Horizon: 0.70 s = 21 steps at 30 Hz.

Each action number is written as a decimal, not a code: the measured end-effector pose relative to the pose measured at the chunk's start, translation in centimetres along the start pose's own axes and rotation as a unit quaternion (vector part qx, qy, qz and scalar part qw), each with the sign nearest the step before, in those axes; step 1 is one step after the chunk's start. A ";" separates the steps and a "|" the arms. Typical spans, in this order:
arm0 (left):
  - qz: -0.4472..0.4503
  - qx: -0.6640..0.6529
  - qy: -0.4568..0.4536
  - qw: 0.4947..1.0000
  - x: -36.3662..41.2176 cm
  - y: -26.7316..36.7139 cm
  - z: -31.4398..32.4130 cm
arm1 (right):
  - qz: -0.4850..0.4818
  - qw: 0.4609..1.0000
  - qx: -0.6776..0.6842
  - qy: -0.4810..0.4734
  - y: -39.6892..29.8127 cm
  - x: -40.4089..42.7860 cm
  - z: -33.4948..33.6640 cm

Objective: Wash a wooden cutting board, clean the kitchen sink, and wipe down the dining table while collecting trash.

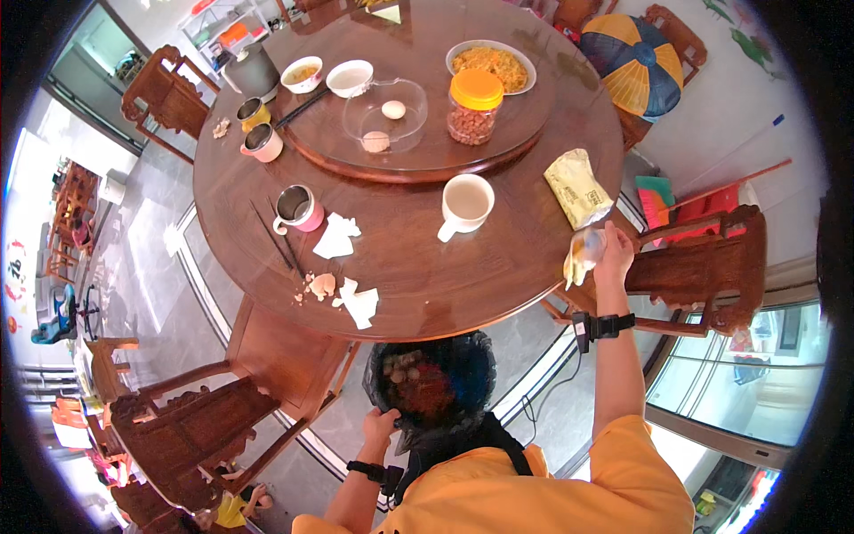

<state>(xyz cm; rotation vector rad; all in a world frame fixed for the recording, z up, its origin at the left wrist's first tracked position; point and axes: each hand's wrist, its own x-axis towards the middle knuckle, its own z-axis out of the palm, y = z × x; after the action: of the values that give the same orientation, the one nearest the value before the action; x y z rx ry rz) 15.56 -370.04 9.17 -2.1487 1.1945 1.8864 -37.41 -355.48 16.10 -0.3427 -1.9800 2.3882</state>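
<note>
My left hand [380,425] grips the rim of a bin lined with a black plastic bag [485,374], held below the table edge. Dim, reddish-brown refuse shows inside it. At the table's right edge my right hand [614,259] pinches a crumpled, partly clear wrapper with yellowish parts [582,257]; blur hides exactly what it is. Just beyond that hand lies a pale yellow soft packet [578,189] bearing writing. Crumpled white tissues [360,303] and broken eggshell [323,286] lie on the near left part of the round wooden table [413,287].
A white mug [467,203], a pink cup [300,209] and chopsticks [277,237] stand or lie nearby. The raised turntable [427,175] carries an orange-lidded jar [474,110], bowls and a clear container with an egg. Carved chairs [287,354] flank me; a cable [554,380] trails across the floor.
</note>
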 end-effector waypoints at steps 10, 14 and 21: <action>-0.021 -0.037 -0.034 0.999 0.6 0.9 -2.4 | -0.116 0.889 -0.316 -0.311 7.2 -15.1 6.3; -0.017 -0.031 -0.021 0.999 -0.9 4.5 -2.5 | -0.219 0.825 -0.353 -0.384 6.4 -22.2 9.0; -0.057 -0.003 -0.077 0.995 3.2 3.5 -4.3 | -0.282 0.756 -0.501 -0.313 3.3 -20.6 8.5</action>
<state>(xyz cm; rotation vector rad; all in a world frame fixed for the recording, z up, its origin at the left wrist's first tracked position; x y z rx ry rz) 17.05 -376.25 9.06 -1.9848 1.0158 1.9674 -18.39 -367.56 17.50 1.0594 -2.8730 0.9346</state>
